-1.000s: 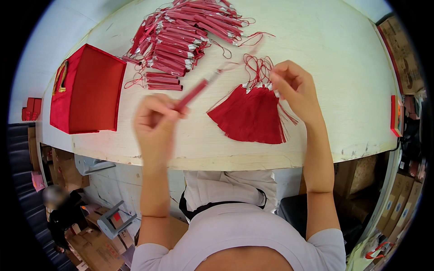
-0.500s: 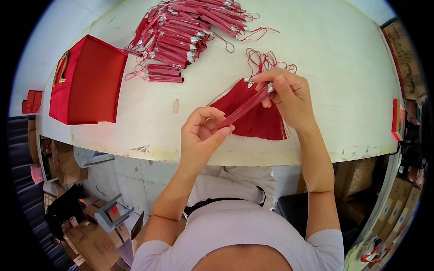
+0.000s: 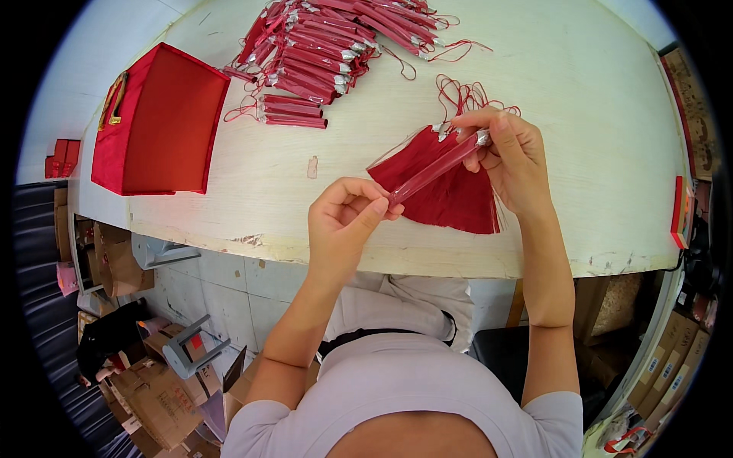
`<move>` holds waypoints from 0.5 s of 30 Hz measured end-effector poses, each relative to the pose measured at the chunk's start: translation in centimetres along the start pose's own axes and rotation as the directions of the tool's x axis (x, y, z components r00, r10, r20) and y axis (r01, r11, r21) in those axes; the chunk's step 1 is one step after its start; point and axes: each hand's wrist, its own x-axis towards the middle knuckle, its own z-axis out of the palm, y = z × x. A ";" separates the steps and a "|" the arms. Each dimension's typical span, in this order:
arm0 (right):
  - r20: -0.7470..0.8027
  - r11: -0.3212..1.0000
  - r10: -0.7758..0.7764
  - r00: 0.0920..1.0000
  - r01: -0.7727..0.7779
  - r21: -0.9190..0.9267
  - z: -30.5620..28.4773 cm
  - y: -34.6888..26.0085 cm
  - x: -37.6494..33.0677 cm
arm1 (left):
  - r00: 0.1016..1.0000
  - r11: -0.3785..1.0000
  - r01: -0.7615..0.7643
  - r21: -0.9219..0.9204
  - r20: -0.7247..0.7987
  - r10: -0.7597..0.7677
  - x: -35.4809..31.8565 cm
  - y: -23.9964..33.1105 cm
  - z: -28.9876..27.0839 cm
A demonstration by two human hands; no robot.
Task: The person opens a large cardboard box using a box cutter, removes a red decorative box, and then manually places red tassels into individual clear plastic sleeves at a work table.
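Note:
Between my two hands a slim red tassel [image 3: 435,169] in a clear plastic sleeve is held slantwise above the table. My left hand [image 3: 343,217] pinches its lower end, with the fingers curled in. Its silver-topped upper end is pinched by the thumb and fingers of my right hand [image 3: 510,156]. Under it lie loose red tassels [image 3: 466,204], fanned out flat, their cord loops [image 3: 466,93] pointing away from me. Farther off, a big pile of sleeved red tassels [image 3: 313,57] spreads over the table, and a small row of sleeved tassels [image 3: 294,111] lies at its near edge.
An open-sided red box [image 3: 175,126] with a gold cord stands on the table [image 3: 595,175] at the left. Small red boxes [image 3: 62,158] sit at the far left. Cardboard boxes [image 3: 156,401] and a grey stool [image 3: 191,347] are on the floor below.
The whole view has shifted slightly, so table items appear farther right. Both hands still hold the sleeved tassel; my left fingertips are closed more tightly on its lower end.

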 end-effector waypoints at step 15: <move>-0.005 0.999 0.020 1.000 -0.020 -0.032 0.1 -0.1 0.0 | 0.968 0.972 0.222 -0.080 0.142 -0.209 0.5 0.0 -0.1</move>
